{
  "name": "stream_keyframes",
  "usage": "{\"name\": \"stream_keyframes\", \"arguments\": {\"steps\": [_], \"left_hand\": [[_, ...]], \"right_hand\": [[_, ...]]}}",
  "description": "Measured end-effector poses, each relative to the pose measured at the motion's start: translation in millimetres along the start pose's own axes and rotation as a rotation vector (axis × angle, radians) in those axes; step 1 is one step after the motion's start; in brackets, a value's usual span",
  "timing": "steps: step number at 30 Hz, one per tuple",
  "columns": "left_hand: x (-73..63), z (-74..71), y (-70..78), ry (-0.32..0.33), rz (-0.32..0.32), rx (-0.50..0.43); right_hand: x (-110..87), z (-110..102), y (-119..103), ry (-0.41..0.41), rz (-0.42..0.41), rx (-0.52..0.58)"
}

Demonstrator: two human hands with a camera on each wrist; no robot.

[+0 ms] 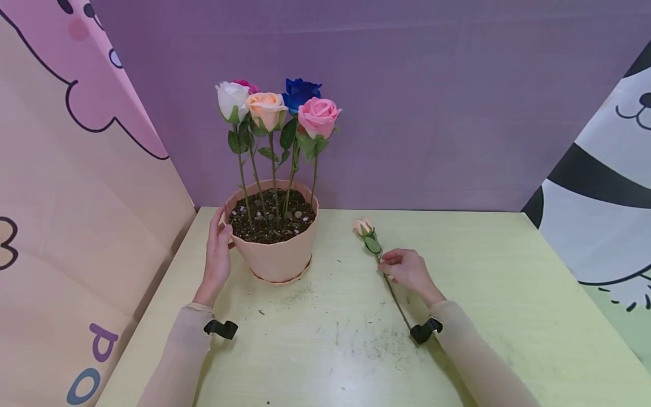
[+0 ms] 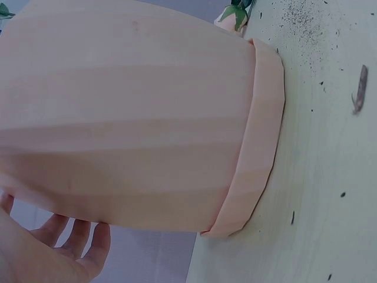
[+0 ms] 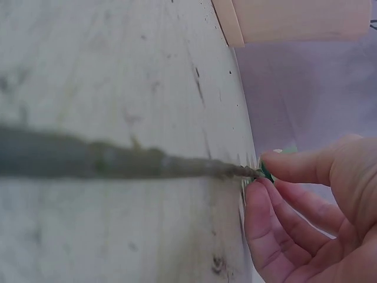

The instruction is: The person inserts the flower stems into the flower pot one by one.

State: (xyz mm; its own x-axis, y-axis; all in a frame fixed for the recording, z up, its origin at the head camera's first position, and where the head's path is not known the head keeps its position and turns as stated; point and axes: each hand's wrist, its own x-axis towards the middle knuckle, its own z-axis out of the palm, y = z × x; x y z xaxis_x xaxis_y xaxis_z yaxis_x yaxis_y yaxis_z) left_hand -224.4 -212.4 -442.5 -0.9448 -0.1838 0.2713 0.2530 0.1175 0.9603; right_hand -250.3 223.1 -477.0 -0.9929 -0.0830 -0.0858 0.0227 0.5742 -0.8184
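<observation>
On the left of the table stands a peach flowerpot [image 1: 277,257] filled with dark soil [image 1: 269,232]. Several roses rise from it, among them a white rose [image 1: 232,99], a blue rose [image 1: 301,93] and a pink rose [image 1: 319,117]. My left hand [image 1: 218,257] rests against the pot's left side, its fingertips [image 2: 100,233] touching the wall. Further right, my right hand [image 1: 409,271] pinches the stem of a pale peach rose [image 1: 364,228] between thumb and fingers. That stem [image 3: 118,160] runs back toward the wrist, low over the table.
Crumbs of soil [image 1: 381,345] and small dark bits are scattered over the pale table [image 1: 305,362]. A matching saucer [image 2: 253,147] sits under the pot. Behind is a purple backdrop [image 1: 432,113]; printed cloth panels flank both sides.
</observation>
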Motion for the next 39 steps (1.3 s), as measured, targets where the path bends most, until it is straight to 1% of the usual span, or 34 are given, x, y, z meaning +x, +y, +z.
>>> {"name": "stream_keyframes", "arguments": {"steps": [9,14,21,26,35,39], "left_hand": [[-0.2,0.8,0.5,0.002,0.002,-0.001],[-1.1,2.0,2.3,0.003,0.000,0.014],[-1.3,2.0,1.4,0.009,-0.006,0.008],[-0.8,1.7,1.2,0.006,-0.007,0.004],[-0.8,1.7,1.3,0.003,-0.002,0.014],[-1.0,2.4,2.5,0.001,0.004,0.013]], "right_hand": [[2.0,2,0,-0.002,0.045,-0.006],[2.3,0,1,0.002,0.040,0.022],[1.2,-9,-4,0.025,0.016,0.055],[0.2,-13,-8,0.034,-0.002,0.124],[-0.9,-18,-18,0.029,-0.002,0.339],[-0.9,-20,-20,0.033,-0.006,0.386]]}}
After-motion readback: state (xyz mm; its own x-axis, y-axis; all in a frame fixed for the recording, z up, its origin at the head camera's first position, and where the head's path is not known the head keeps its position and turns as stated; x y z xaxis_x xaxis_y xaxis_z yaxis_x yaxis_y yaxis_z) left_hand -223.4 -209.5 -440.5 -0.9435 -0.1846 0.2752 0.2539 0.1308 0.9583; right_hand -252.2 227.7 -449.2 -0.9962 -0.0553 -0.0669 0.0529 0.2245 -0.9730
